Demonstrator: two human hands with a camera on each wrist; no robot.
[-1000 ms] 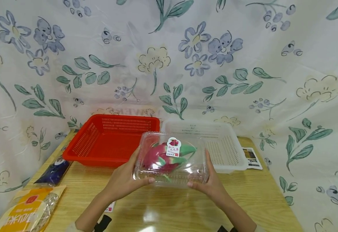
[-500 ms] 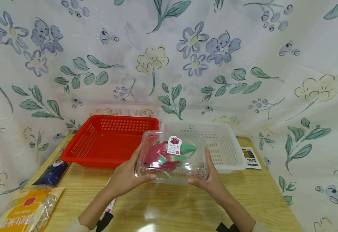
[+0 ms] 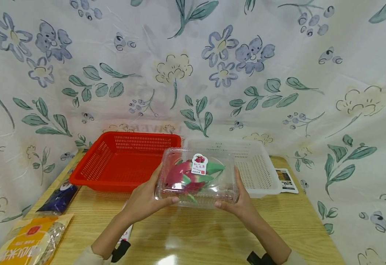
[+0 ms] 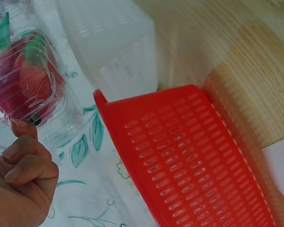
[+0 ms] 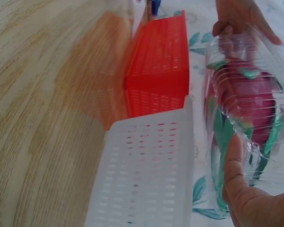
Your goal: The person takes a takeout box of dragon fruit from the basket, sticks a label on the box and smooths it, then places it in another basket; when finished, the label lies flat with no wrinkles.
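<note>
A clear plastic clamshell box (image 3: 226, 184) with a pink and green dragon fruit (image 3: 186, 176) inside is held up above the table, a white printed label (image 3: 199, 164) on its lid. My left hand (image 3: 145, 197) grips the box's left end, thumb along the near side. At the opposite end my right hand (image 3: 240, 202) holds it the same way. Curled fingers (image 4: 26, 149) of the left hand show under the box in the left wrist view. From the right wrist, the box's ribbed underside and the right thumb or finger against it are visible.
Behind the box stand a red basket (image 3: 127, 162) and a white basket (image 3: 252, 165), side by side against the floral curtain (image 3: 193, 73). On the left lie a dark blue packet (image 3: 60, 197) and a yellow bag (image 3: 31, 239). A black-and-white card (image 3: 287, 180) lies at right.
The box has risen very slightly in the head view, still held in both hands. The view itself shifted a little early on; the baskets and packets stay put.
</note>
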